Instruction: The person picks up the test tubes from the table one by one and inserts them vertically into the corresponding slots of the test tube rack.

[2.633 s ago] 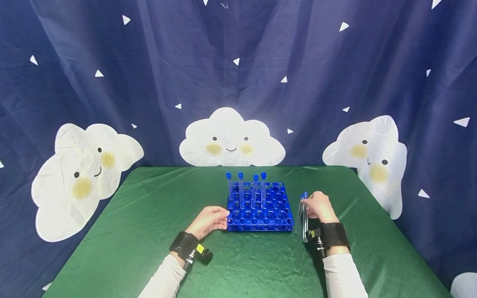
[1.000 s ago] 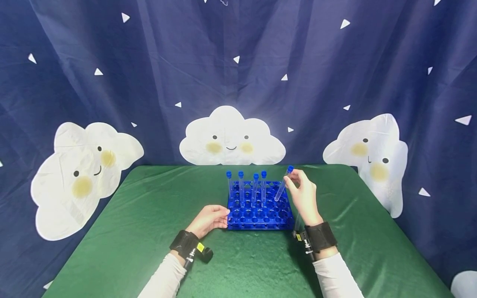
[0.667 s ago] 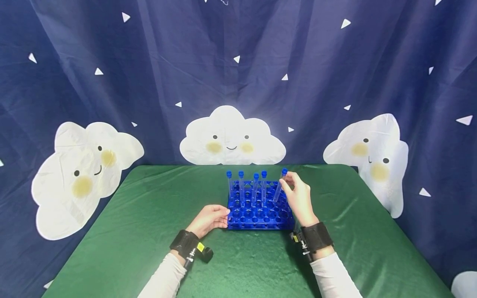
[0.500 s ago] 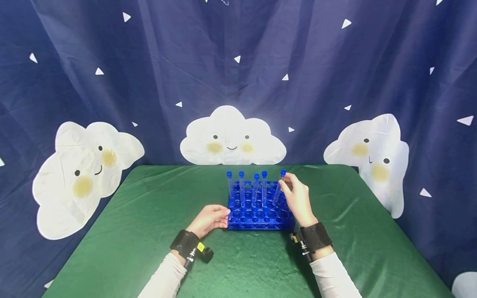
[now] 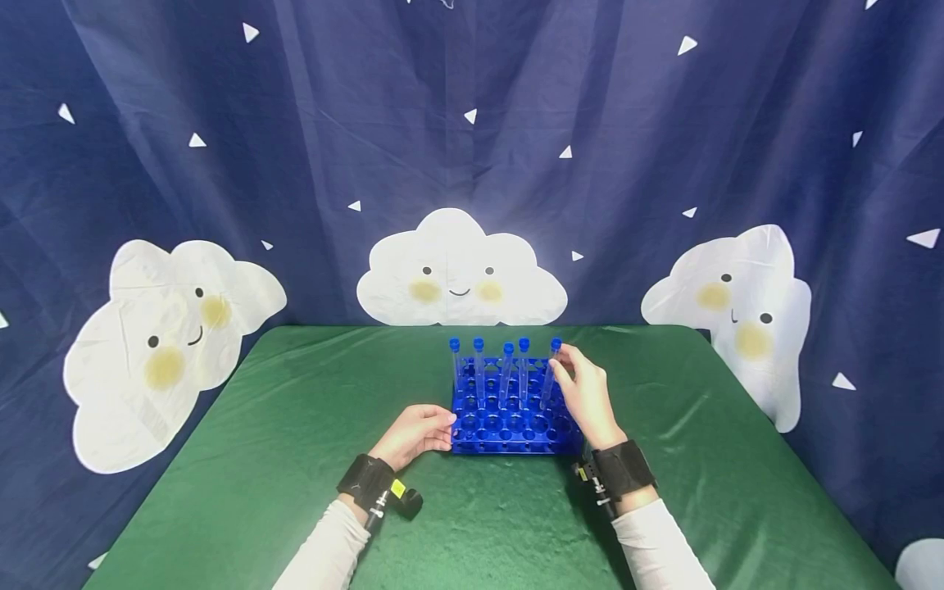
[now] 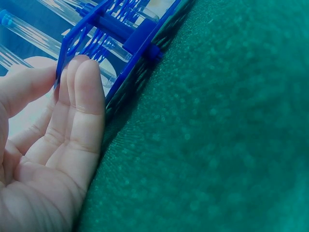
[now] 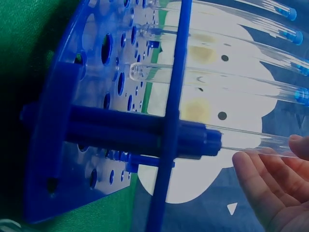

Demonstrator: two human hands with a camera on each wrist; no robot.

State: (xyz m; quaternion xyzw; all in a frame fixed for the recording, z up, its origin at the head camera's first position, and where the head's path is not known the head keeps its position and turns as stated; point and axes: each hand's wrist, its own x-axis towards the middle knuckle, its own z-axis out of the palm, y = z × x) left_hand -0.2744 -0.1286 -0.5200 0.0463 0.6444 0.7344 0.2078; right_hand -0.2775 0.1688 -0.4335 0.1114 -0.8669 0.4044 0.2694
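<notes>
A blue test tube rack (image 5: 516,447) stands on the green table, with several blue-capped clear test tubes (image 5: 480,378) upright in its back half. My left hand (image 5: 415,432) pinches the rack's left edge between thumb and fingers; the left wrist view shows the thumb (image 6: 29,87) on top of the upper plate. At the rack's right side, my right hand (image 5: 590,399) pinches another test tube (image 5: 549,383) just below its cap. That tube leans slightly right, its lower part overlapping the rack's holes. In the right wrist view, the fingertips (image 7: 244,162) meet the clear glass, while the cap is out of frame.
Green cloth (image 5: 472,524) covers the table. A dark blue curtain (image 5: 472,164) with white clouds hangs behind its far edge. Low in the right wrist view, a curved clear glass end (image 7: 9,224) lies beside the rack. Wrist straps with cameras sit on both arms.
My right hand has lifted a test tube from the table right of the rack and carried it left over the rack. Lately the tube has lowered and straightened. The left hand keeps its hold.
</notes>
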